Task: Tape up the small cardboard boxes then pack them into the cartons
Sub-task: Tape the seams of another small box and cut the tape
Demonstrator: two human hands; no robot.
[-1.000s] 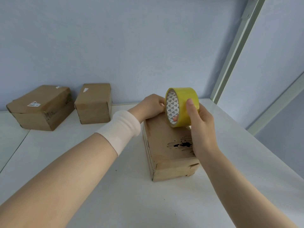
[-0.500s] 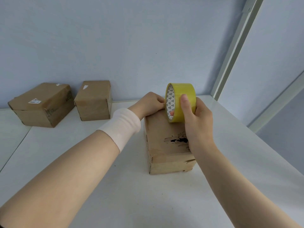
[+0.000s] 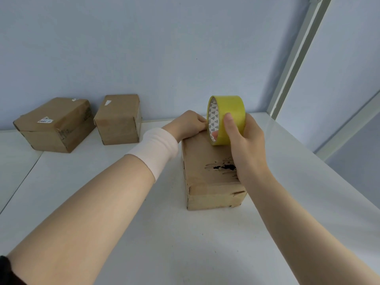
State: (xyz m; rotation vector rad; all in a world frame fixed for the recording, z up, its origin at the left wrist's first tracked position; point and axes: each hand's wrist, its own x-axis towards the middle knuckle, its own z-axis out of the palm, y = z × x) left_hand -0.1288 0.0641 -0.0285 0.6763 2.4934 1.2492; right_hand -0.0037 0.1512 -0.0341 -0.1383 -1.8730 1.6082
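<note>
Small cardboard box (image 3: pixel 207 175): lies at centre frame on the white table (image 3: pixel 185 243), long side running away from the viewer, with a torn hole in its top face. The right hand (image 3: pixel 246 140) grips the yellow tape roll (image 3: pixel 230 112), thumb across the outer band and a fingertip showing inside the core; the roll stands on edge at the far end of the box top. The left hand (image 3: pixel 189 124), wearing a pale wristband (image 3: pixel 156 149), has its fingers curled down over that far end; whether they pin a loose tape end cannot be told.

Assessment: taping is at its start, as no strip is visible along the top. Two further boxes (image 3: pixel 55 124) (image 3: pixel 119 120) sit at upper left, apparently awaiting attention. No carton is in view, so packing remains wholly outstanding.
</note>
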